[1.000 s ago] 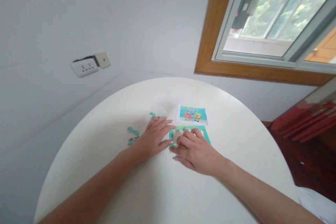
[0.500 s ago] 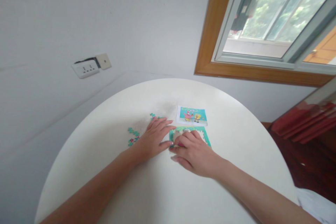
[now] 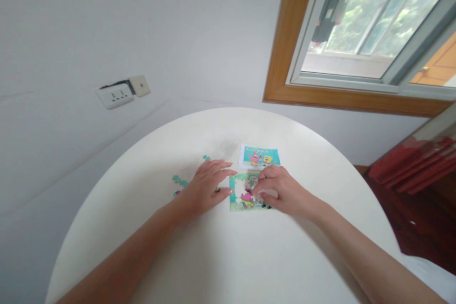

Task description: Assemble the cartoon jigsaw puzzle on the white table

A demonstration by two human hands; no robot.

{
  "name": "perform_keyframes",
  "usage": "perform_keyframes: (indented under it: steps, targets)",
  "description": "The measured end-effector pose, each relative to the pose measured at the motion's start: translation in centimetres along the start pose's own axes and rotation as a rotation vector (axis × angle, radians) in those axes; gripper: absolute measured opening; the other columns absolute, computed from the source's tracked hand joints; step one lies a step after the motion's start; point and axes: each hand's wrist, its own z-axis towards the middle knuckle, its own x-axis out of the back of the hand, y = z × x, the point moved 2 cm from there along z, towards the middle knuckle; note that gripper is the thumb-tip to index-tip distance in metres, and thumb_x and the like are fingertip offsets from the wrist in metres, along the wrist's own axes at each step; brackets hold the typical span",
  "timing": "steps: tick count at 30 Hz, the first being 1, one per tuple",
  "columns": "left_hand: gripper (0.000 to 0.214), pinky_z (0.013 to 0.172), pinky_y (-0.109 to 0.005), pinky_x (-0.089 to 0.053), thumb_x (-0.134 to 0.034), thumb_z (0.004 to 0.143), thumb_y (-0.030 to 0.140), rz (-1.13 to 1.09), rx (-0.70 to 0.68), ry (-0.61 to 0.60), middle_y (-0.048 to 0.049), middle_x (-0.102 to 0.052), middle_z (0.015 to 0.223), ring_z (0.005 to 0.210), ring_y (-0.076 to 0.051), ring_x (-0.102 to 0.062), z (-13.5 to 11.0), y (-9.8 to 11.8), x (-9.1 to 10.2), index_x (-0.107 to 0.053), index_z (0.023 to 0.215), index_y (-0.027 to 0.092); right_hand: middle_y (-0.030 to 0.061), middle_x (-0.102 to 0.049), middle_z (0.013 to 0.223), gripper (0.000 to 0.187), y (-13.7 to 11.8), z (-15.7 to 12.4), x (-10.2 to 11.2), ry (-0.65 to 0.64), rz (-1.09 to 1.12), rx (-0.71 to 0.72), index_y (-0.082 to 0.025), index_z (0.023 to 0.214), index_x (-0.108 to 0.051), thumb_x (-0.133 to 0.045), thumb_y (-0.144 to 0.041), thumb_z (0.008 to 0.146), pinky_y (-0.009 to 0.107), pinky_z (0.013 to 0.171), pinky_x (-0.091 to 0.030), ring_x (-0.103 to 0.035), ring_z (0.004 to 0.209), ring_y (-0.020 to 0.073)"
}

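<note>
A partly filled jigsaw puzzle (image 3: 233, 206) lies flat on the table, with a teal border and a pink cartoon figure low in its middle. My right hand (image 3: 281, 190) is over its right half, fingers curled and fingertips pinched at a small dark-and-pink puzzle piece (image 3: 249, 191). The hand hides the puzzle's right side. My left hand (image 3: 206, 187) rests on the table with fingers spread, its thumb tip at the puzzle's left edge. Loose puzzle pieces (image 3: 180, 180) lie to the left of that hand, some partly covered by it.
Behind the puzzle lies a printed reference picture (image 3: 261, 156) with the same cartoon figures. The round white table (image 3: 221, 256) meets the wall at the back. A wall socket (image 3: 116, 95) is at the left, a wood-framed window (image 3: 278, 90) at the right.
My right hand has moved right and slightly up across the puzzle, uncovering its left and lower part with the pink figure. My left hand stays nearly in place.
</note>
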Motion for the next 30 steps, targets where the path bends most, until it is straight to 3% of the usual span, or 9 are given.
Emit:
perform_keyframes:
  steps: [5, 8, 14, 16, 20, 25, 30]
  targets:
    - [0.080, 0.115, -0.050, -0.016, -0.061, 0.075, 0.064, 0.006, -0.031, -0.109, -0.0116, -0.042, 0.144, 0.135, -0.031, -0.033, -0.5, -0.1, -0.2, -0.039, 0.139, 0.022, 0.0033, -0.064, 0.097, 0.019, -0.6, -0.2, -0.7, -0.070, -0.045, -0.002, -0.030, 0.100, -0.071, -0.067, -0.030, 0.081, 0.035, 0.084, -0.035, -0.053, 0.097, 0.0199]
    - [0.089, 0.115, -0.052, -0.011, -0.058, 0.072, 0.071, 0.006, -0.032, -0.138, -0.0125, -0.043, 0.144, 0.136, -0.032, -0.032, -0.4, 0.4, -0.4, -0.035, 0.141, 0.022, 0.0030, -0.065, 0.097, 0.019, -0.6, -0.1, -0.8, -0.076, -0.046, 0.002, -0.030, 0.100, -0.071, -0.067, -0.033, 0.082, 0.035, 0.083, -0.035, -0.054, 0.097, 0.0199]
    - [0.091, 0.115, -0.053, -0.011, -0.060, 0.071, 0.069, 0.007, -0.015, -0.168, -0.0154, -0.045, 0.142, 0.135, -0.035, -0.033, 0.0, 1.3, -0.5, -0.034, 0.142, 0.018, 0.0055, -0.065, 0.103, 0.018, 1.8, -1.1, 2.8, 0.070, -0.035, -0.092, -0.025, 0.101, -0.069, -0.058, -0.024, 0.086, 0.039, 0.091, -0.039, -0.056, 0.102, 0.0206]
    - [0.090, 0.115, -0.053, -0.010, -0.061, 0.072, 0.066, 0.011, 0.005, -0.196, -0.0149, -0.044, 0.143, 0.135, -0.034, -0.034, 0.1, 1.5, -0.5, -0.034, 0.142, 0.018, 0.0075, -0.062, 0.110, 0.028, 3.2, -2.2, 4.2, 0.031, 0.000, -0.204, -0.023, 0.110, -0.065, -0.063, -0.025, 0.082, 0.039, 0.092, -0.043, -0.057, 0.100, 0.0210]
    - [0.088, 0.116, -0.051, -0.009, -0.061, 0.073, 0.063, 0.016, 0.027, -0.219, -0.0132, -0.043, 0.144, 0.136, -0.033, -0.033, 0.2, 1.5, -0.4, -0.032, 0.143, 0.019, 0.0116, -0.054, 0.120, 0.067, 5.0, -4.4, 4.7, -0.204, 0.133, -0.478, -0.020, 0.133, -0.048, -0.072, -0.034, 0.071, 0.036, 0.084, -0.050, -0.061, 0.092, 0.0204]
    - [0.086, 0.116, -0.050, -0.011, -0.061, 0.074, 0.062, 0.016, 0.031, -0.205, -0.0124, -0.042, 0.144, 0.137, -0.032, -0.032, 0.1, 1.4, -0.5, -0.032, 0.143, 0.020, 0.0100, -0.051, 0.121, 0.086, 4.5, -4.1, 3.2, -0.283, 0.174, -0.485, -0.023, 0.141, -0.037, -0.076, -0.033, 0.064, 0.037, 0.087, -0.048, -0.059, 0.096, 0.0220]
    - [0.085, 0.116, -0.050, -0.012, -0.061, 0.074, 0.061, 0.002, 0.022, -0.205, -0.0112, -0.043, 0.145, 0.137, -0.031, -0.032, -0.1, 1.1, -0.6, -0.032, 0.143, 0.021, 0.0098, -0.051, 0.118, 0.086, 3.9, -3.5, 2.7, -0.283, 0.170, -0.481, -0.023, 0.139, -0.040, -0.077, -0.026, 0.061, 0.039, 0.087, -0.048, -0.059, 0.093, 0.0214]
